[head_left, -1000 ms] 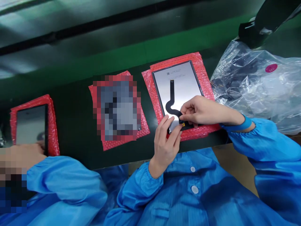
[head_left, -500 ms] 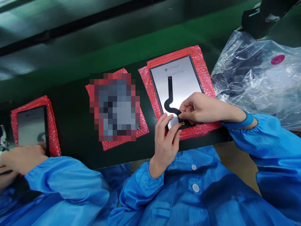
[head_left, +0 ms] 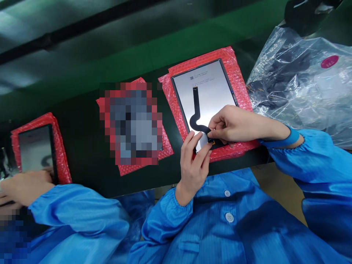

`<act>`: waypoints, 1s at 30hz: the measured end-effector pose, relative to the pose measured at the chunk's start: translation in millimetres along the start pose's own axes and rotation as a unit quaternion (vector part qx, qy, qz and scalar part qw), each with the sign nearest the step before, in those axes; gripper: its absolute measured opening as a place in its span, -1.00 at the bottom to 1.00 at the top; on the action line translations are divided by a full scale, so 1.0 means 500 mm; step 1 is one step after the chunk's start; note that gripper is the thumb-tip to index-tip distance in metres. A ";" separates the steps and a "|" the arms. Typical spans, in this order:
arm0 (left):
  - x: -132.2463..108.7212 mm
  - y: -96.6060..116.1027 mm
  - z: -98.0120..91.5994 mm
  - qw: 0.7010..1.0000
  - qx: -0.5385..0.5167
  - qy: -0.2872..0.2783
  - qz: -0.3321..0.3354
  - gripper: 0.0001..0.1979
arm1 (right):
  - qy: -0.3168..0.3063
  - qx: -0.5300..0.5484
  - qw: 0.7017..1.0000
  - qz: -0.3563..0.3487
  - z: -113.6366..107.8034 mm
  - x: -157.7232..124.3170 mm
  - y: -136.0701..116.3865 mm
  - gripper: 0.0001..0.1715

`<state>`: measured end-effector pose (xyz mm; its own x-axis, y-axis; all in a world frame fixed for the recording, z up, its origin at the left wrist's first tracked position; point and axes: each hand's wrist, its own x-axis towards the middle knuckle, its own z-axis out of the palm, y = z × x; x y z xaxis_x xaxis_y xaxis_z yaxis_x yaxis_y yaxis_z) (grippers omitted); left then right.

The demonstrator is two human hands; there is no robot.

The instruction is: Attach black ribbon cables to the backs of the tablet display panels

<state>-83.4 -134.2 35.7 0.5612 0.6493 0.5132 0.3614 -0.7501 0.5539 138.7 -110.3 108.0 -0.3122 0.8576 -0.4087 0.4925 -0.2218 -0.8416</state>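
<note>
Beneath your two hands, a display panel [head_left: 210, 93] lay on red bubble wrap [head_left: 238, 84] spread over the dark tabletop [head_left: 88, 146], the padding presumably there to spare its face from scratches. Its pale, printed back faced up, leaving the S-curved black ribbon cable [head_left: 196, 102] within easy reach: the cable ran from the panel's upper left part down to its lower edge.

There, your right hand [head_left: 230, 123] came in from the panel's right side, its grip pinching the cable's lower end between thumb and forefinger, apparently so that the narrow strip could be placed finely. Your left hand [head_left: 191, 167] rested at the panel's lower left corner, its grip spread, fingertips on the panel and beside the cable's end, likely to steady both. Whether the cable's end was seated, your fingers hid.

A blue wristband [head_left: 293, 137] circled your right wrist, just beyond the panel's lower right corner. Right of the panel sat a clear plastic bag [head_left: 299, 88] with a pink sticker [head_left: 329, 62]; left of it lay a second wrap [head_left: 166, 148] bearing something too pixelated to identify. Farther left of the panel, a co-worker's hand [head_left: 30, 185] reached over another panel [head_left: 34, 145].
</note>
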 end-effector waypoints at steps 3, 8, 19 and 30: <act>-0.002 -0.001 0.001 1.000 0.000 0.003 0.001 -0.73 | 0.000 0.007 1.000 0.002 0.000 0.000 0.001 -0.68; -0.002 -0.002 0.002 1.000 -0.006 0.004 -0.002 -0.74 | 0.002 0.004 1.000 0.000 0.000 0.001 0.001 -0.70; -0.007 -0.003 0.005 1.000 -0.013 0.014 -0.016 -0.78 | 0.003 -0.023 0.999 -0.031 0.000 0.002 0.012 -0.78; -0.009 -0.008 0.005 0.999 -0.018 0.026 -0.010 -0.65 | -0.018 -0.055 0.995 -0.081 -0.005 -0.003 0.004 -0.60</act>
<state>-85.8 -134.4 29.5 0.5152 0.6698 0.5347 0.3437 -0.7330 0.5870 142.2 -111.0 107.9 -0.4233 0.8599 -0.2854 0.5184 -0.0284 -0.8547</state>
